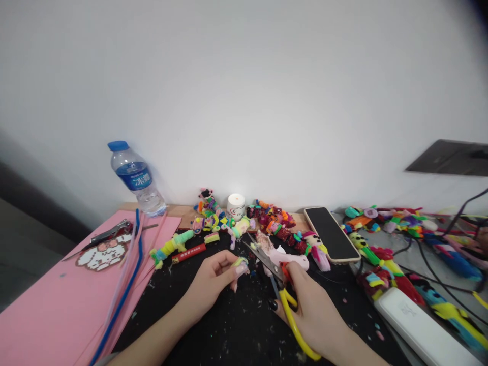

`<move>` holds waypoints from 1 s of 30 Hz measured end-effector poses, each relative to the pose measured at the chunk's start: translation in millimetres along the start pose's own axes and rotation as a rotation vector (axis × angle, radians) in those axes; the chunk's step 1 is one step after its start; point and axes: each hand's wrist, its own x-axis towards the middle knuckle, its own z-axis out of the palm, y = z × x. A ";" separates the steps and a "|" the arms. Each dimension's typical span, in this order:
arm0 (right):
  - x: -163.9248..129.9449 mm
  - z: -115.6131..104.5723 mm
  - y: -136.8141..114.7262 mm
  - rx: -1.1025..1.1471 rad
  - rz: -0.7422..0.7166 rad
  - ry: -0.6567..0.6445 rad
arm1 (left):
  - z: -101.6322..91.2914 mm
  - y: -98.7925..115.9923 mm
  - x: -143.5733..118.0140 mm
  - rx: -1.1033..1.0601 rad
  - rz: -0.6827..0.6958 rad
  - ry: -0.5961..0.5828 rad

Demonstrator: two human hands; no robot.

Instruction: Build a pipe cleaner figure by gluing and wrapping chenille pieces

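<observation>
- The left hand (213,282) is pinched shut on a small fuzzy pastel pipe-cleaner piece (240,264), held at its fingertips just above the black, crumb-flecked work mat (229,325).
- The right hand (310,310) is wrapped around the yellow-handled metal scissors (276,282); the blades stand parted, their tips just right of the held piece, not touching it.
- Risk, as I judge it: the left fingertips sit very close to the open blades, so a hurried snip could nick a finger or painted nail.
- The piece is tiny and soft; gripped this lightly, it could twist as the blades bite, giving a skewed cut or shooting a scrap onto the mat.
- A pale pink fuzzy figure (290,259) lies just beyond the right hand, under the blades; it could be snagged by mistake.
- The scissors' long axis runs diagonally: handles near the right wrist, tips pointing up-left, away from the body toward the left fingertips.
- The held piece is too small to give its axis surely.
</observation>
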 end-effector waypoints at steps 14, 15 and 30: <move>-1.6 2.1 -1.2 -0.119 -0.051 -0.023 | 0.7 -5.5 0.6 -0.085 0.046 -0.062; -1.8 1.9 -1.1 -0.121 -0.056 -0.024 | 0.3 -6.2 0.8 -0.076 0.046 -0.061; -0.3 4.7 2.5 -0.095 -0.057 -0.002 | 0.6 -0.6 1.0 -0.010 0.002 -0.019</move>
